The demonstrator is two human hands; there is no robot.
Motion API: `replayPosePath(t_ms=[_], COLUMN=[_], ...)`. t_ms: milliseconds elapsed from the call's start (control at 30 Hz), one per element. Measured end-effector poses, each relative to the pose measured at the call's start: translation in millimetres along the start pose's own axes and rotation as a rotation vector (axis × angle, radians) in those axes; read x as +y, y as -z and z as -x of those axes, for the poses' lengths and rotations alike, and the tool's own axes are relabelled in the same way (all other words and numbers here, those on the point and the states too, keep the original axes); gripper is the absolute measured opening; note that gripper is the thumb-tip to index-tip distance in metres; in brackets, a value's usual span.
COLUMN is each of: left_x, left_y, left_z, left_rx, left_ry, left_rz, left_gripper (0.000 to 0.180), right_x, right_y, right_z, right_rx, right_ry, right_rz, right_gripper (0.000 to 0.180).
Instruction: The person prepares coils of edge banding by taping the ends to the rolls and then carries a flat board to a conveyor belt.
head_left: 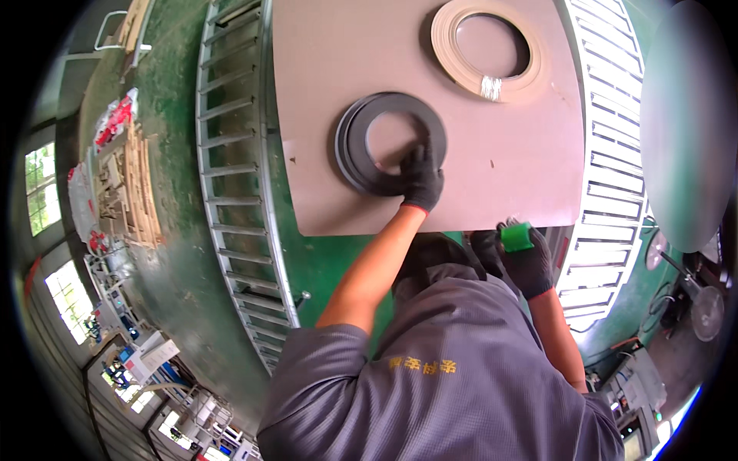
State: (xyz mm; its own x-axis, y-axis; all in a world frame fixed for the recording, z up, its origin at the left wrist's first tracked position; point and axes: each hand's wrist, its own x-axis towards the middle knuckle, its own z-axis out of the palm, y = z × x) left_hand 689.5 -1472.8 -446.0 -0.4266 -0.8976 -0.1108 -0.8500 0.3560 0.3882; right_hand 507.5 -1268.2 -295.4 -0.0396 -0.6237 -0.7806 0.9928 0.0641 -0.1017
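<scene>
A coil of dark grey flat strip (355, 146) lies on the brown board (492, 188), its layers slightly offset at the left. My left hand (423, 181), in a black glove with a red cuff, grips the coil's near right side, fingers reaching over the band into its open middle. At the board's near right edge, my right hand (532, 265), gloved the same way, is closed around a bright green roll (516, 237) that looks like tape. Farther off at the right lies a coil of tan strip (453, 58), bound with clear shiny tape (491, 87).
Metal roller conveyors stand left (231, 142) and right (611, 131) of the board. Stacked wooden strips (138, 184) lie on the green floor (173, 253) at the far left. A fan (706, 313) and machinery are at the lower right.
</scene>
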Motion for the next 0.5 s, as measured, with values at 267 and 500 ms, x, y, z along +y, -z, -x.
replayPosePath(t_ms=[267,500], left_x=[-33.9,59.6], left_y=[56.5,36.1], left_z=[61.9,-4.1], left_rx=[0.104,-0.11], left_ry=[-0.218,-0.257], left_rz=[0.307,0.453], left_gripper=[0.056,0.045], right_x=[-1.2,-6.2], right_y=[-19.1,10.3], right_z=[-77.6,-73.2], right_rx=[-0.08,0.018], right_ry=[0.14,0.099], right_rz=[0.568,0.362], right_gripper=[0.057,0.05])
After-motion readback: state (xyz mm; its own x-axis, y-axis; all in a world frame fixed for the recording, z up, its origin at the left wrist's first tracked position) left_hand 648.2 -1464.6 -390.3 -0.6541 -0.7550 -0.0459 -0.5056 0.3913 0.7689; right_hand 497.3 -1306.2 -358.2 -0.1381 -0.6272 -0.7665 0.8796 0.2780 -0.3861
